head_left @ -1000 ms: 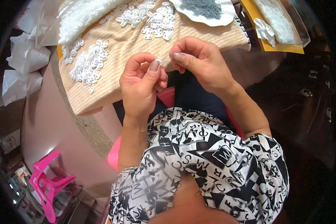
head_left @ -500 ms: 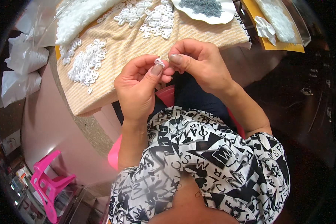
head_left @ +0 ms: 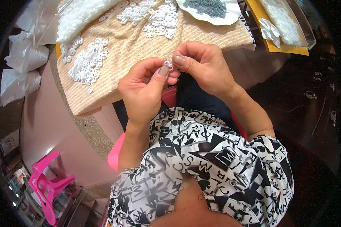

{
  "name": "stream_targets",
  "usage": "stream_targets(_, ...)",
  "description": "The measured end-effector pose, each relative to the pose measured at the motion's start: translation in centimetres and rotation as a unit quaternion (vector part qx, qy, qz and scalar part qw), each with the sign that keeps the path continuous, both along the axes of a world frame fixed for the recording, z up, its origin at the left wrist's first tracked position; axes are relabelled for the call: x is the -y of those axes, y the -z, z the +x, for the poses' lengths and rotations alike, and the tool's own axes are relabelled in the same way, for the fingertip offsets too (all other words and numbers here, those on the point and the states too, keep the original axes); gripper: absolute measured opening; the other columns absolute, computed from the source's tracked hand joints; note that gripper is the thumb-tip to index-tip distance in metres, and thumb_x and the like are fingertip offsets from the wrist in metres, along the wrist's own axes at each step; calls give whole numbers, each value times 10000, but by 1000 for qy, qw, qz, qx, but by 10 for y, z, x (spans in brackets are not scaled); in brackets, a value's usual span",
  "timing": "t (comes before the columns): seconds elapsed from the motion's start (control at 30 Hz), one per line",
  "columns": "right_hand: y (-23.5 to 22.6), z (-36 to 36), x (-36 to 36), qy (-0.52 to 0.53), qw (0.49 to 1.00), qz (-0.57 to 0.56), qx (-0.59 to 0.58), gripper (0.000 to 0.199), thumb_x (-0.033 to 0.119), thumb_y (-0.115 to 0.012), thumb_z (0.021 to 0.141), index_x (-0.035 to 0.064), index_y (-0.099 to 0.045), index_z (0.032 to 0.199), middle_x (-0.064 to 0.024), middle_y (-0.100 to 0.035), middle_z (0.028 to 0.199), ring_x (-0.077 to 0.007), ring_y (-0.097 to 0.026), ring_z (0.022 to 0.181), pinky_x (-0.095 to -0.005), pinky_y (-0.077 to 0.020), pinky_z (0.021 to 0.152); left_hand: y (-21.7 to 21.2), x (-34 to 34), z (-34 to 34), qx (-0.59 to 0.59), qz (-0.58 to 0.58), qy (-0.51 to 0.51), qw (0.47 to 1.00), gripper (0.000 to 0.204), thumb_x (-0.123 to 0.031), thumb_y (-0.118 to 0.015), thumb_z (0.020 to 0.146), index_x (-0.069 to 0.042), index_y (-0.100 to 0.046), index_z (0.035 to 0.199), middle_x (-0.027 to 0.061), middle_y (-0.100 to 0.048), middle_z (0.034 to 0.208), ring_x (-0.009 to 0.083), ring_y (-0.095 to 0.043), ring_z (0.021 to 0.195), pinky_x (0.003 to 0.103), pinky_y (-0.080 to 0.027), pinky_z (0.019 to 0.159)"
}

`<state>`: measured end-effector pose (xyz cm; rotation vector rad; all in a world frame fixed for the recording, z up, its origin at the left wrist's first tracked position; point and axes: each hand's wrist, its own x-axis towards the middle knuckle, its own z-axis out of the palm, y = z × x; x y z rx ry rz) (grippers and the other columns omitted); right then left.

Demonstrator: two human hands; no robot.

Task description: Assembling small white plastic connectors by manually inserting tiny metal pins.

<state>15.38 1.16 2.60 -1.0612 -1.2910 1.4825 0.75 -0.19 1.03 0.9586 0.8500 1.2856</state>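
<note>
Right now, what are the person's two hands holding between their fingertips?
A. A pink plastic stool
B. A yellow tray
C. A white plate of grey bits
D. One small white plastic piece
D: the left hand and right hand meet at the fingertips, pinching one small white plastic piece; the white plate of grey bits stays on the table, untouched.

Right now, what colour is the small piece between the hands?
White: the small plastic piece, pinched by both hands, seen in the head view.
</note>
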Motion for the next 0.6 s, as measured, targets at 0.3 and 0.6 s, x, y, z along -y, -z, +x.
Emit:
stream_targets(0.3, 4, -3, 2, 37, 993, 76, 78, 83, 39, -528, 801, -38, -553, 782, -54, -586, 632, -78, -553, 576, -215, -453, 503, -1, 3, 4, -29, 4, -21, 999, 93, 53, -525, 801, 66, -551, 889, 104, -604, 768, 116, -586, 652, 209, -500, 597)
stream_targets(0.6, 14, -16, 7, 112, 969, 171, 141, 76, 35, -566, 751, -31, -556, 716, -100, -570, 595, -113, -547, 547, -259, -442, 499, 6, 8, 13, -51, 32, -86, 994, 67, 72, -512, 796, 65, -548, 853, 86, -598, 727, 104, -576, 620, 202, -483, 571)
